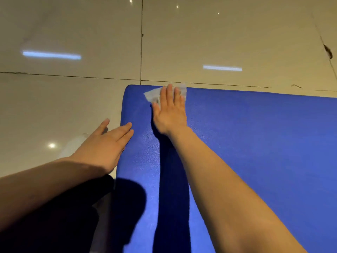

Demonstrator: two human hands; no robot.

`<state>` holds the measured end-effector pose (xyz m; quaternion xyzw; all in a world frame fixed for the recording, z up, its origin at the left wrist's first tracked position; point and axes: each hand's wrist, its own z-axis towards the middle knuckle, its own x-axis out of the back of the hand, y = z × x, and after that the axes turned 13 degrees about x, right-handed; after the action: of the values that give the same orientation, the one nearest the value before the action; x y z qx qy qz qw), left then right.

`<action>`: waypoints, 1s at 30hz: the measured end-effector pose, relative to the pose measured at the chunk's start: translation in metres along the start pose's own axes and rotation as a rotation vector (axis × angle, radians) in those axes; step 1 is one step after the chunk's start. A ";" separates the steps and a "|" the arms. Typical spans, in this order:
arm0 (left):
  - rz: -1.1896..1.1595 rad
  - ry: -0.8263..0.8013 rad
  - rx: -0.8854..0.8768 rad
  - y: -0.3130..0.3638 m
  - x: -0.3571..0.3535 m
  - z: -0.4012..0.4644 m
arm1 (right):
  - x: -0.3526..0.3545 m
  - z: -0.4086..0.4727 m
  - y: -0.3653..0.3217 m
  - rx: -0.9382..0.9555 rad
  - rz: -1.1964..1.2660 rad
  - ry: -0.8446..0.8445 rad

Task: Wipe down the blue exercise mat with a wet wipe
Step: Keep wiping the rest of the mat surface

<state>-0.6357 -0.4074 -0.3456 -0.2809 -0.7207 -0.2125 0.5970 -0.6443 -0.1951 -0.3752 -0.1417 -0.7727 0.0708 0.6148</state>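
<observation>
Blue exercise mat (246, 152) lies flat on the floor (73, 99), filling the lower right of the view; its far left corner is rounded and sits just short of a grout line (140, 52).

Wet wipe (155, 94) is on the mat right at that far corner, near the far edge. It's white, crumpled, partly see-through; one pointed flap sticks out to the left of the fingers, another bit shows past the fingertips on the right.

Right hand (168, 110) lies palm down on top of the wipe, fingers straight and close together, thumb spread out to the left. It presses the wipe flat against the mat, no curl or pinch visible. Right forearm runs back across the mat toward the lower right and throws a dark shadow strip on the mat to its left.

Left hand (104, 143) is flat too, fingers straight and slightly spread, holding nothing. Fingertips rest on the mat's left edge, palm and thumb over the floor beside it.

Floor is glossy beige tile with cracked dark grout lines and bright reflections of lights. Dark clothing (60, 216) shows at lower left, beside the mat.
</observation>
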 end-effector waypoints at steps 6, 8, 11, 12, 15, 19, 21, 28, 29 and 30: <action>-0.018 0.030 -0.027 -0.005 -0.005 -0.016 | 0.016 -0.007 0.044 0.354 -0.154 -0.137; -0.035 0.003 -0.009 -0.006 -0.004 -0.018 | 0.025 -0.027 0.103 0.120 -0.138 -0.051; -0.090 -0.018 -0.006 -0.002 0.001 -0.019 | 0.028 -0.060 0.160 -0.176 -0.104 -0.029; -0.100 -0.027 -0.001 -0.001 0.000 -0.020 | 0.026 -0.064 0.160 -0.246 -0.073 0.002; -0.244 -0.015 0.045 0.004 0.000 -0.024 | 0.015 -0.051 0.116 -0.367 -0.036 0.026; -0.567 -0.089 0.296 0.008 0.006 -0.028 | -0.010 -0.035 0.009 -0.022 -0.107 -0.015; -0.611 -0.038 0.352 0.007 0.009 -0.028 | -0.022 -0.037 -0.037 0.184 -0.074 -0.048; -0.528 -0.007 0.224 0.001 0.003 -0.032 | -0.009 -0.064 0.011 0.307 -0.146 -0.039; -0.515 -0.032 0.172 0.002 0.003 -0.034 | -0.002 -0.072 0.035 0.158 -0.136 -0.005; -0.497 -0.063 0.129 0.002 0.003 -0.036 | 0.003 -0.082 0.058 -0.016 -0.117 0.010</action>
<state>-0.6084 -0.4283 -0.3356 -0.0630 -0.7979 -0.2977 0.5204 -0.5574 -0.1447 -0.3693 -0.1017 -0.7770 0.0280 0.6207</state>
